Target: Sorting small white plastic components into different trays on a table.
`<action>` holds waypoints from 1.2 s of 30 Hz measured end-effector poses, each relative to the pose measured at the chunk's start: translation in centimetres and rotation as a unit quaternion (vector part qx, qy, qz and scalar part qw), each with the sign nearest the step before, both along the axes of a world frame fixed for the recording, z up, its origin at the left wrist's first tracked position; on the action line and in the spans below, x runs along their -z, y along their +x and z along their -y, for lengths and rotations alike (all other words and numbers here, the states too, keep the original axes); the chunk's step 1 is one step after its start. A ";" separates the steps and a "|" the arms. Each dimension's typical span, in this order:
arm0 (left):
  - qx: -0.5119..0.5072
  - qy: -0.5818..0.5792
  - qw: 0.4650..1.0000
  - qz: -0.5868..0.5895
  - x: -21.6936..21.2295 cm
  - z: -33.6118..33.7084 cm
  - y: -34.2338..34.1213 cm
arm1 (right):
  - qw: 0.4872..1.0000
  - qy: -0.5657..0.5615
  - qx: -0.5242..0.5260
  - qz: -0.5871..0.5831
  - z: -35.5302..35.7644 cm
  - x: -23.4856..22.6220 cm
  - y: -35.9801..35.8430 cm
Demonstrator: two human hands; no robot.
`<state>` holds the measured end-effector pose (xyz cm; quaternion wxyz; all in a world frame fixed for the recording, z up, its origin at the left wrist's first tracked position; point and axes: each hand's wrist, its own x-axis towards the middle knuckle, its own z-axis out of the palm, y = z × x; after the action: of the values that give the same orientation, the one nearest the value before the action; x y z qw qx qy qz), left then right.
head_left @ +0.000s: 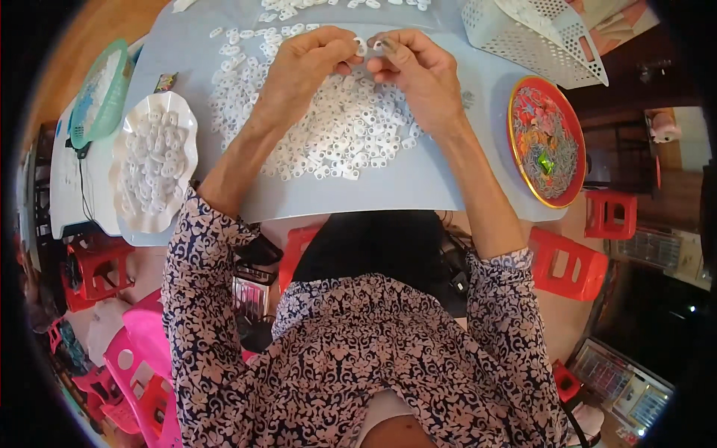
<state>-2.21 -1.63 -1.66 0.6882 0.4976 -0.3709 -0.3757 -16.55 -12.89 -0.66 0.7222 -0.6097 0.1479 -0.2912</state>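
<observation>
Over the far part of the table, my two hands are raised close together with their fingertips almost meeting. My left hand (312,58) pinches a small white plastic piece (361,48) between thumb and fingers. The thumb and forefinger of my right hand (426,78) pinch a second small white piece (378,46), partly hidden by the fingertips. Beneath and in front of both hands spreads a loose pile of small white plastic pieces (340,134), each with a hole or dark mark. Both wrists are clear of the pile's near edge.
A white scalloped dish (148,224) of similar pieces stands left on the grey-blue table (351,196). To the right is a red round tray (514,123) of thin grey pieces and coloured wrappers. A white perforated basket (497,37) stands far right; a green basket (81,123) sits left.
</observation>
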 end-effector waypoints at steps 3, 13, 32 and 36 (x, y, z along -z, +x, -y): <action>-0.014 0.014 1.000 -0.011 -0.3 0.1 -0.6 | 1.000 0.006 -0.015 0.008 -0.1 -0.1 0.0; -0.019 0.020 0.996 0.091 -1.3 -0.5 -1.4 | 0.999 0.016 0.008 0.027 0.1 -0.3 -0.1; -0.035 0.009 0.995 0.095 -0.8 -0.7 -1.2 | 0.992 -0.125 0.025 -0.014 -0.8 -0.1 0.3; -0.034 -0.012 0.997 0.065 -0.2 -0.5 -1.0 | 0.988 -0.149 0.026 -0.032 -0.8 -0.1 0.3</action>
<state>-3.18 -1.09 -1.43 0.6809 0.5249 -0.4021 -0.3149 -16.25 -12.12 -0.56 0.6098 -0.7157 0.1419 -0.3093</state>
